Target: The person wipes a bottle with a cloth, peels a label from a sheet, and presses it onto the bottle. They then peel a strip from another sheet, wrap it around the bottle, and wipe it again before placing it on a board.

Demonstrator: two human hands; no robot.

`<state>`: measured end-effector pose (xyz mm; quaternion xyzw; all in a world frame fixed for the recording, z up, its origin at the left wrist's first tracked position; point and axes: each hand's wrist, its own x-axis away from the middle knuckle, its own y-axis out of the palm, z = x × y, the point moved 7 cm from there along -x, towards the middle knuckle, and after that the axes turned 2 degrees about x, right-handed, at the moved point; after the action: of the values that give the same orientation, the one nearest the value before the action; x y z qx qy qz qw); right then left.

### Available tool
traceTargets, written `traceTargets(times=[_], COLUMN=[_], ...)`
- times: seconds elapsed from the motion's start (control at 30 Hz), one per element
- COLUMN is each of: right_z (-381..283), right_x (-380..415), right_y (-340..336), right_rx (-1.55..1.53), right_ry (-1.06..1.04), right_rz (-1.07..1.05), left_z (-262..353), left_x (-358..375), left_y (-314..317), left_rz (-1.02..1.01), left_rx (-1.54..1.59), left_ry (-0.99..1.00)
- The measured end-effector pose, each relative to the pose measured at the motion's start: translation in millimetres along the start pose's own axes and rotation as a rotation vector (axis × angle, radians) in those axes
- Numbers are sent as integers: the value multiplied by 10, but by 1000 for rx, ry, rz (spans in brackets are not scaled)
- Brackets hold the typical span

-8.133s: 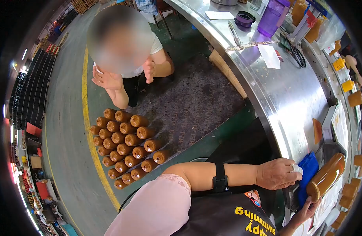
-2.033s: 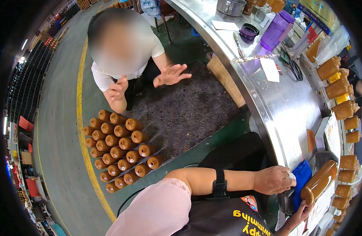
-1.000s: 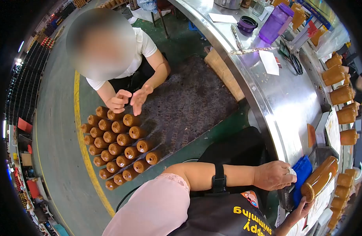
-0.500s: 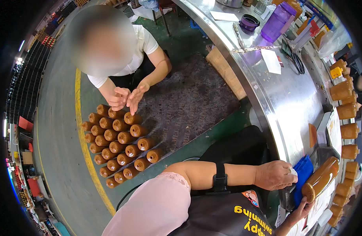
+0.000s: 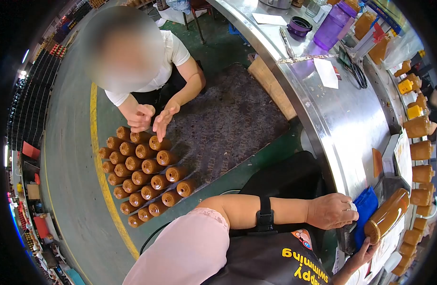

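Bottle (image 5: 388,216) tilted, right hand (image 5: 365,253) half hidden

The right hand (image 5: 363,255) shows only its fingers under the bottle (image 5: 387,216); palm and wrist are lost at the picture's bottom edge. The left hand (image 5: 331,211) curls over something small and white (image 5: 353,206), too covered to identify. The cloth (image 5: 369,209) is partly hidden behind that hand and the bottle. Bottles in the row (image 5: 420,152) along the worktop's far edge are cut off by the dark lens rim
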<state>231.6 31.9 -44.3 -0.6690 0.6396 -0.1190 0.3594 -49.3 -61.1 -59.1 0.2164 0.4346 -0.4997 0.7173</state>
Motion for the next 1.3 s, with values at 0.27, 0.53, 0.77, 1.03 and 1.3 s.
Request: traceTargets(times=[0.27,0.53,0.77,1.03,1.3], right_z=[19,-67,-188,-493,-406], right_x=[-1,-1,19,-5,188], right_y=[-11,9,45,166,-104], right_rx=[-12,15,-16,13,-517], right_ry=[-8,-75,-97,-151,87], right_rz=[-3,-2,9,7,51], left_z=[33,-93,-87,93,106], left_x=[-135,-194,-252,-482,-426], left_y=[-100,-18,-141,-85,224], left_rz=[-25,-175,-43,-239,-328], left_rx=[154,235,325,19,98], left_ry=[-102,-304,-340,-84,-36])
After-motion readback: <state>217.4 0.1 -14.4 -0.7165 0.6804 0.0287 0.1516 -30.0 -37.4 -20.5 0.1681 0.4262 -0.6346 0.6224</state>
